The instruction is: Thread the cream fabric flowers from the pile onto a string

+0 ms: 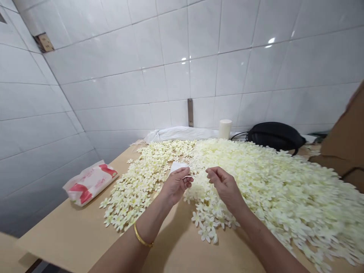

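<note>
So — two hands hover near two flower heaps.

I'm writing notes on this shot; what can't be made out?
All in the head view:
Left hand and right hand: anything pinched is too small to tell.
White sheet: lower part hidden by the left hand.
Tissue pack: print too blurred to read.
Cardboard: cut off by the right edge.
Flower heap: lower layers covered by upper ones.

Tan table, pale flowers heaped on top, red-and-white packet
</note>
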The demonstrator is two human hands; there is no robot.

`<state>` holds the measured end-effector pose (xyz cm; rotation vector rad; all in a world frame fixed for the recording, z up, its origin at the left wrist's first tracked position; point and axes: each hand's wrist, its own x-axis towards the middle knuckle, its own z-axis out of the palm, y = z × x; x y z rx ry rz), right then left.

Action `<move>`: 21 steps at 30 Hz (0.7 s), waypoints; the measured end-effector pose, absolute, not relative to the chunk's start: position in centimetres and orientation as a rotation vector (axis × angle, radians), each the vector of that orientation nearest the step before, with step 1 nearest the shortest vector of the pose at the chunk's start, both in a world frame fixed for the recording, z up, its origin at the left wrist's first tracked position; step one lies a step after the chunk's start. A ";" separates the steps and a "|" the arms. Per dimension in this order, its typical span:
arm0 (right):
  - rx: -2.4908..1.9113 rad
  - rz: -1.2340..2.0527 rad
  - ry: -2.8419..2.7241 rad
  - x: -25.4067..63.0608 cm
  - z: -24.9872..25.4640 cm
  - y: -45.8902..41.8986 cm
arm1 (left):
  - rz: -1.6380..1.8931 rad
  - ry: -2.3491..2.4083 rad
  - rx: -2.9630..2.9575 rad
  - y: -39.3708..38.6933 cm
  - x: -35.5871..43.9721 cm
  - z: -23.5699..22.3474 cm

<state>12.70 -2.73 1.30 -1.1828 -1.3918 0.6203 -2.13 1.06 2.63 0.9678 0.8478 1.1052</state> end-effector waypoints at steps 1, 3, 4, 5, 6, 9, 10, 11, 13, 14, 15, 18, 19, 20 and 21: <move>-1.153 0.670 -1.368 12.7 1.2 -2.7 | 1.069 0.770 0.842 0.7 -1.3 2.6; -1.111 0.714 -1.343 12.8 1.1 -2.6 | 1.002 0.670 0.721 0.1 0.1 2.4; -1.108 0.706 -1.338 12.8 1.1 -2.6 | 0.983 0.641 0.701 -0.1 0.7 2.2; -1.117 0.678 -1.337 12.7 1.1 -2.7 | 0.971 0.622 0.691 -0.4 1.0 2.1; -1.131 0.637 -1.342 12.6 1.1 -2.8 | 0.967 0.610 0.693 -0.5 1.3 2.0; -1.152 0.531 -1.376 12.3 1.1 -3.1 | 1.008 0.618 0.768 -0.7 1.5 1.7; -1.140 0.533 -1.385 12.3 1.1 -3.1 | 1.030 0.629 0.808 -0.7 1.4 1.6; -1.123 0.557 -1.384 12.2 1.1 -3.1 | 1.048 0.644 0.847 -0.7 1.3 1.5; -1.087 0.650 -1.355 12.2 1.0 -3.0 | 1.068 0.678 0.904 -0.7 1.1 1.4; -1.072 0.706 -1.330 12.2 0.9 -2.9 | 1.068 0.690 0.926 -0.8 1.0 1.2; -1.062 0.758 -1.300 12.2 0.8 -2.8 | 1.067 0.702 0.948 -0.8 1.0 1.1; -1.057 0.868 -1.210 12.3 0.6 -2.6 | 1.089 0.725 0.993 -1.0 1.0 0.6; -1.058 0.888 -1.188 12.2 0.6 -2.6 | 1.102 0.731 0.998 -1.0 1.0 0.4; -1.062 0.896 -1.177 12.2 0.6 -2.6 | 1.115 0.736 0.998 -1.1 1.1 0.2; -1.067 0.892 -1.175 12.2 0.6 -2.7 | 1.127 0.738 0.995 -1.1 1.1 0.1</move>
